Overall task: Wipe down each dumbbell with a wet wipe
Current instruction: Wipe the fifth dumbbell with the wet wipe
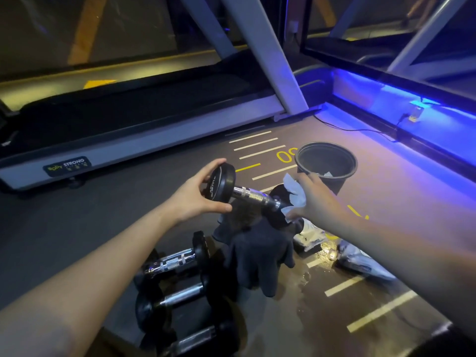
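Dumbbell, held: centre of frame, lifted clear of the floor, chrome handle running from upper left down to lower right. Left hand clasps the nearer black end plate, fingers curled over its rim. Right hand presses a white wet wipe against the far end plate, fingers closed on the wipe.

Handling note: best done by turning the plate with the left hand while the wipe stays pressed flat, then running it along the knurled handle, so that no face is missed.

Dumbbells, floor: three visible, lower centre, lying close together; whether wiped cannot be told.

Bucket: black, round, open, upright, right of centre, behind the right hand. Contents: a few pale crumpled scraps, probably used wipes.

Dark cloth: heaped just below the held dumbbell.

Packets: pale, lower right, beside a wet patch
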Motion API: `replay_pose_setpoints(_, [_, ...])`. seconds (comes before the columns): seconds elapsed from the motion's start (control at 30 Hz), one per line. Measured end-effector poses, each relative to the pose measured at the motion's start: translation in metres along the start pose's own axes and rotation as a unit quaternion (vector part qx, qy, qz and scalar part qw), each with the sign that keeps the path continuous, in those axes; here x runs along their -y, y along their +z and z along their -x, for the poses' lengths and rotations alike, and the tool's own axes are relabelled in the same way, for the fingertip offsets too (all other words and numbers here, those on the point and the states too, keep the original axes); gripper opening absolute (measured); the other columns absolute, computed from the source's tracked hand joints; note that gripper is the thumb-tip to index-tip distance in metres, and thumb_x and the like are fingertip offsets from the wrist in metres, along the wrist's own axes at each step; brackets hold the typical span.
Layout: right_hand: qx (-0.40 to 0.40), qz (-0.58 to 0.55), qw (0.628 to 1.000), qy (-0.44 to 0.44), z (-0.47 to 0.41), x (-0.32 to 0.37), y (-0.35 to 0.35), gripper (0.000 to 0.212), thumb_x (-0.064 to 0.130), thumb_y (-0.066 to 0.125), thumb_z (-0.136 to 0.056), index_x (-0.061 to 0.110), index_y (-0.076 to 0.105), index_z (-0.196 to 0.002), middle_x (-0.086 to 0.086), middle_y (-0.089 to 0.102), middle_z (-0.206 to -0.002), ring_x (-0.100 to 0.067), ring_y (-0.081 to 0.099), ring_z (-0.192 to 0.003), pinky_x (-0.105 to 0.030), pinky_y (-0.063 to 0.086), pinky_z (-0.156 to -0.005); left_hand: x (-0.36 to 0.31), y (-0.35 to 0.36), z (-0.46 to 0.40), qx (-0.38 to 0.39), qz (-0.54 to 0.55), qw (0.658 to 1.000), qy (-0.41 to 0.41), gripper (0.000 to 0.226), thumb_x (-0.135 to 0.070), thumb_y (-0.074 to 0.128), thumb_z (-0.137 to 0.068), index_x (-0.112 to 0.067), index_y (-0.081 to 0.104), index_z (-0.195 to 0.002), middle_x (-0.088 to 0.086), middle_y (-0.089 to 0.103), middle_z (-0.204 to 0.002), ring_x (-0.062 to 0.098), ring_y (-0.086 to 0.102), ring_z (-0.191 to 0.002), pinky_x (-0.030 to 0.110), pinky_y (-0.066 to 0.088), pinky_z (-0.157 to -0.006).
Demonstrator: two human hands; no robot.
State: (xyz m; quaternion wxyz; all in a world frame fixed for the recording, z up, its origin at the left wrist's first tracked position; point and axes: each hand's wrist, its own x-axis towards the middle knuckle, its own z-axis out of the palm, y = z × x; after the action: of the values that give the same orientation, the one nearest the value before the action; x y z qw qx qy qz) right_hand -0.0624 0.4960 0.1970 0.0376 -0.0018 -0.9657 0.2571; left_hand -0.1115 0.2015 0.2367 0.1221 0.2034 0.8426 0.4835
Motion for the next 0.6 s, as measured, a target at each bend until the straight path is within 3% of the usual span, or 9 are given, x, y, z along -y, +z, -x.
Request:
replay_pose_setpoints(0.17, [-0.004,-0.002,0.999,-0.036,-0.002,0.0,0.0,0.077,0.026,0.088,-0.061,0.025,0.049,-0.128,0.012,0.036,-0.113,-0.014,0.046,-0.101,-0.026,0.033,-0.076,0.01,-0.003,-0.003,0.003,0.007,1.0,-0.01,0.098,-0.01,0.092,-0.067,-0.053,0.042,-0.14,-0.021,0.053,-0.127,0.015,0.053,-0.128,0.032,0.045,-0.11])
replay_pose_setpoints(0.27, [-0.011,-0.011,0.999,-0.049,-0.006,0.0,-0.002,0.068,0.022,0.087,-0.063,0.025,0.055,-0.122,0.012,0.04,-0.11,-0.009,0.044,-0.097,-0.013,0.029,-0.07,0.014,-0.005,-0.006,0.003,0.009,1.0,-0.019,0.097,-0.014,0.092,-0.067,-0.057,0.042,-0.138,-0.019,0.054,-0.128,0.019,0.054,-0.127,0.036,0.044,-0.111])
replay_pose_setpoints(0.37, [-0.025,-0.033,0.998,-0.044,-0.006,0.005,-0.005,0.057,0.022,0.087,-0.066,0.027,0.058,-0.114,0.011,0.043,-0.103,-0.008,0.044,-0.091,-0.001,0.03,-0.071,0.018,-0.006,-0.007,0.003,0.003,1.0,-0.017,0.097,-0.016,0.092,-0.067,-0.057,0.04,-0.139,-0.017,0.055,-0.131,0.016,0.052,-0.128,0.032,0.043,-0.111])
replay_pose_setpoints(0.47, [-0.022,-0.07,0.996,-0.048,-0.006,0.016,-0.003,0.054,0.025,0.088,-0.066,0.03,0.056,-0.11,0.009,0.046,-0.1,-0.005,0.044,-0.085,-0.004,0.031,-0.068,0.018,-0.007,-0.008,0.005,0.0,1.0,-0.018,0.097,-0.017,0.092,-0.068,-0.057,0.04,-0.139,-0.016,0.055,-0.13,0.014,0.052,-0.129,0.03,0.043,-0.109])
replay_pose_setpoints(0.6, [-0.006,-0.106,0.992,-0.064,-0.009,0.036,0.008,0.05,0.027,0.088,-0.065,0.033,0.055,-0.103,0.005,0.05,-0.103,-0.009,0.048,-0.09,-0.022,0.034,-0.072,0.016,-0.006,-0.007,0.008,0.007,1.0,-0.019,0.097,-0.015,0.093,-0.067,-0.058,0.041,-0.137,-0.016,0.055,-0.128,0.019,0.055,-0.127,0.038,0.044,-0.111])
